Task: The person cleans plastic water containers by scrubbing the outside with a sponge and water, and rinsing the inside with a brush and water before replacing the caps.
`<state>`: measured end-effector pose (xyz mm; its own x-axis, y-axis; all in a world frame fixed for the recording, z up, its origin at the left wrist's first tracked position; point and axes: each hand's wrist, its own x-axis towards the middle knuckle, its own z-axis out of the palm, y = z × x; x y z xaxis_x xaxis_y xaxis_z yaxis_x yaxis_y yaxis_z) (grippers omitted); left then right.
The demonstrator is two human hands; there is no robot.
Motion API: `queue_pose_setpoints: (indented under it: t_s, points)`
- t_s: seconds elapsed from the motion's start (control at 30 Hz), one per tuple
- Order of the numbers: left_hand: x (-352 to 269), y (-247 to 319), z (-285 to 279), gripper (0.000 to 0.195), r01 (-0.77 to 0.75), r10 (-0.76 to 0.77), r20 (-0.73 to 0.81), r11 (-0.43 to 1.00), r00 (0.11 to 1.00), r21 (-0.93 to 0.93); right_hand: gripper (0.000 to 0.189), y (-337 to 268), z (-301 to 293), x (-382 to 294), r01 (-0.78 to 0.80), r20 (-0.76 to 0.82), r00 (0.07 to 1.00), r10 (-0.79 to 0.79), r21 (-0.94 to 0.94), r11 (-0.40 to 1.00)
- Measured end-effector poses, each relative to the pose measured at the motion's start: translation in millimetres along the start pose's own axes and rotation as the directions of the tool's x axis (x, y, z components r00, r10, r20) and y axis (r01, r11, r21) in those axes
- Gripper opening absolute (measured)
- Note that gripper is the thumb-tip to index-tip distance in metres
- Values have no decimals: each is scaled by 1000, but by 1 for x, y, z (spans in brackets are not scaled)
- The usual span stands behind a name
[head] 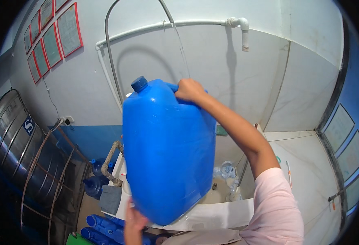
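A large blue plastic jerry can with a dark blue screw cap is held up in front of me over the tiled basin. My right hand grips its top handle. Low at its left side is my left hand, blurred, close to or touching the bottom corner; which of the two is unclear. Behind the can, a thin stream of water falls from the end of a grey curved hose and passes out of sight behind my right hand.
The basin's white tiled edge runs before me. Clear plastic items lie inside. At the left are a crusted pipe, a grey cloth, blue water jugs, more blue containers and a steel tank. A toothbrush lies right.
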<state>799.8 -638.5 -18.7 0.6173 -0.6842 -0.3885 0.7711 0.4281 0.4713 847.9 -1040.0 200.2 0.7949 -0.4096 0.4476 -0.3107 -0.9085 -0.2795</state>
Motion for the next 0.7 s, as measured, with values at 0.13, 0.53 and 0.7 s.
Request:
queue_pose_setpoints:
  t_s: [0.13,0.53,0.7]
  points:
    - [-28,54,30,55,-371,360,90,888,929,272,38,8,-1,6,-33,-157,986,61,177,984]
    - [-28,64,24,60,-417,408,105,836,907,355,35,-3,0,2,-85,-153,984,95,72,994]
    - [26,19,1,49,-310,305,53,938,951,156,35,19,-1,8,-9,-174,984,23,81,997]
